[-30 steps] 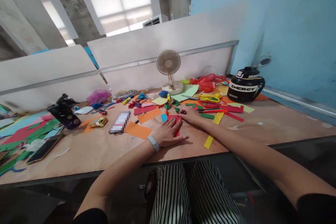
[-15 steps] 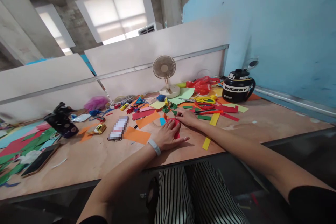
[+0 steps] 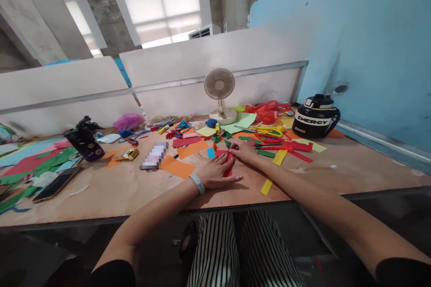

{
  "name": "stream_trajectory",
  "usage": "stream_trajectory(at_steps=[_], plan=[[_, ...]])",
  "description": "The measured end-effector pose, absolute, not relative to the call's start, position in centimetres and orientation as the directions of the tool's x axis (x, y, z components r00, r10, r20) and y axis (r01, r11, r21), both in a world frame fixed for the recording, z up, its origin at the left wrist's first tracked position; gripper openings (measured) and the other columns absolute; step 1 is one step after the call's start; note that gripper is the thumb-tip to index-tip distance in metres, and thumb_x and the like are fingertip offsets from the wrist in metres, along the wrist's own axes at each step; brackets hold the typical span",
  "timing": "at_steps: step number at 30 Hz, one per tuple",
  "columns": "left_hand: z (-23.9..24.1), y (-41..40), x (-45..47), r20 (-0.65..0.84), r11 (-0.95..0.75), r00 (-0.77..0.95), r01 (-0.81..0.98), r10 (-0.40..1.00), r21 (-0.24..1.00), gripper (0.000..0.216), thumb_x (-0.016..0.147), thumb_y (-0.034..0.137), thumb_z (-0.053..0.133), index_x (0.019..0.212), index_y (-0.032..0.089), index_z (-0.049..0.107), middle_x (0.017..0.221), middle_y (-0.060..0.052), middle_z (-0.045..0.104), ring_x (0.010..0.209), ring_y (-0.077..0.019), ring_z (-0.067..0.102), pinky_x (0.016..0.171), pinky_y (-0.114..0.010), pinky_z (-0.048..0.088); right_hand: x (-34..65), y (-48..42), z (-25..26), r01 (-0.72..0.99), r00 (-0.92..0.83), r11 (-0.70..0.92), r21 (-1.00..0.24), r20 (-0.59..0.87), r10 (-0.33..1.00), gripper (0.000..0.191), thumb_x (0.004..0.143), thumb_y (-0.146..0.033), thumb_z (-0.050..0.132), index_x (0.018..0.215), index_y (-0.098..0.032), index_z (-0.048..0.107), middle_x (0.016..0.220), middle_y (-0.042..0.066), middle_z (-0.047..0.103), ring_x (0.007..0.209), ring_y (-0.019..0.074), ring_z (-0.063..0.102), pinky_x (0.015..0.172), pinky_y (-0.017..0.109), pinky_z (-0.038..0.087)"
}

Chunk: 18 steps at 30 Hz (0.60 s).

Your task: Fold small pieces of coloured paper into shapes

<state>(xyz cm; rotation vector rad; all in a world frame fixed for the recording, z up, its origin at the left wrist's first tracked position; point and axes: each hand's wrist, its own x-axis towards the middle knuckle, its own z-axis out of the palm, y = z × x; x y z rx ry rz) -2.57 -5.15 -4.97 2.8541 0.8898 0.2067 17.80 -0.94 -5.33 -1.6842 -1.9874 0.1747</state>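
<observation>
On the wooden table, a piece of red paper (image 3: 228, 172) lies mostly under my left hand (image 3: 217, 171). That hand rests flat on it, fingers stretched and thumb spread to the right. My right hand (image 3: 243, 151) is at the paper's upper right edge, thumb and fingers pinched together there; the fingertips hide most of what they grip. A small blue paper piece (image 3: 211, 153) lies by my left fingertips. Green paper scraps (image 3: 266, 154) and a yellow strip (image 3: 274, 172) lie near my right hand and forearm.
Scissors with yellow handles (image 3: 271, 131) lie beyond my right hand. A small fan (image 3: 219, 84) stands at the back, a black jug (image 3: 314, 119) at the right. Orange paper (image 3: 178, 167), a phone (image 3: 57, 184) and a dark bottle (image 3: 84, 143) are to the left.
The view has shifted, so the table things appear a little further right. My left hand stays flat on the red paper; my right fingers look slightly more curled at its edge.
</observation>
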Motion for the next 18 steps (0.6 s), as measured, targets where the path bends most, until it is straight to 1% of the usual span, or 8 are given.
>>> stream_trajectory(at_steps=[4,7,11,15,18], plan=[[-4.65,-5.39,-2.74,0.077,-0.823,0.827,0.538,0.557,0.183,0.098,0.087,0.084,0.026,0.158,0.017,0.026,0.163,-0.019,0.021,0.152,-0.0347,0.020,0.122,-0.054,0.018,17.78,-0.92,-5.40,0.872,-0.075,0.218,-0.439,0.320,0.944,0.010,0.083,-0.030,0.067,0.078,-0.022,0.070,0.095,0.003,0.074,0.088,0.0206,0.066,0.067,0.028,0.045],[-4.45,-5.48,-2.86,0.059,-0.828,0.834,0.532,0.549,0.179,0.100,0.084,0.087,0.030,0.158,0.020,0.024,0.163,-0.018,0.020,0.152,-0.0365,0.019,0.121,-0.058,0.016,17.72,-0.95,-5.40,0.870,-0.065,0.213,-0.444,0.324,0.944,0.010,0.083,-0.031,0.066,0.079,-0.023,0.070,0.092,0.003,0.074,0.086,0.0211,0.066,0.065,0.028,0.044],[-4.36,-5.55,-3.00,0.055,-0.837,0.845,0.514,0.531,0.188,0.105,0.079,0.090,0.038,0.159,0.025,0.020,0.164,-0.017,0.018,0.152,-0.0392,0.016,0.120,-0.063,0.012,17.65,-1.00,-5.26,0.870,-0.077,0.222,-0.440,0.323,0.943,0.008,0.082,-0.030,0.066,0.079,-0.023,0.070,0.093,0.002,0.074,0.086,0.0206,0.065,0.066,0.028,0.043],[-4.16,-5.58,-3.19,0.082,-0.862,0.867,0.471,0.491,0.186,0.105,0.075,0.091,0.044,0.158,0.030,0.022,0.164,-0.015,0.019,0.152,-0.0410,0.015,0.118,-0.065,0.014,17.54,-1.02,-5.13,0.874,-0.087,0.226,-0.431,0.318,0.944,0.007,0.083,-0.028,0.066,0.080,-0.023,0.070,0.095,0.003,0.073,0.086,0.0199,0.065,0.066,0.027,0.043],[-3.93,-5.60,-3.28,0.052,-0.856,0.866,0.481,0.498,0.188,0.105,0.073,0.091,0.045,0.158,0.034,0.022,0.165,-0.014,0.018,0.151,-0.0436,0.016,0.116,-0.067,0.015,17.41,-1.05,-5.06,0.879,-0.077,0.213,-0.427,0.313,0.946,0.009,0.083,-0.029,0.065,0.080,-0.022,0.069,0.093,0.004,0.073,0.086,0.0208,0.065,0.065,0.028,0.042]])
